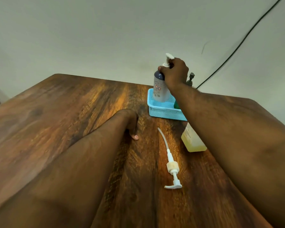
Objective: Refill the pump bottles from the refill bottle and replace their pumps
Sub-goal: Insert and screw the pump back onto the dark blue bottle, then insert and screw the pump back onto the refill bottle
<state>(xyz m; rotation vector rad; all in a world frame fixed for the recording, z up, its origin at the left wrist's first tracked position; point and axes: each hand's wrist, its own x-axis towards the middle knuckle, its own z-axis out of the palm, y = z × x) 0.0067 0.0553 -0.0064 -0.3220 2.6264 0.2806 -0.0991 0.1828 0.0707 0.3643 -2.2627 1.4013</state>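
A white pump bottle with a dark top and a white pump stands in a light blue basket at the table's far side. My right hand grips its neck just below the pump head. A loose white pump with its long tube lies on the wood in the middle. A bottle of yellow liquid stands to its right, its top hidden behind my right forearm. My left hand rests on the table with its fingers curled under, holding nothing.
A green bottle shows partly in the basket behind my right arm, and a grey-green pump head rises beyond my wrist. A dark cable runs down the wall at the right. The brown wooden table ends near the wall.
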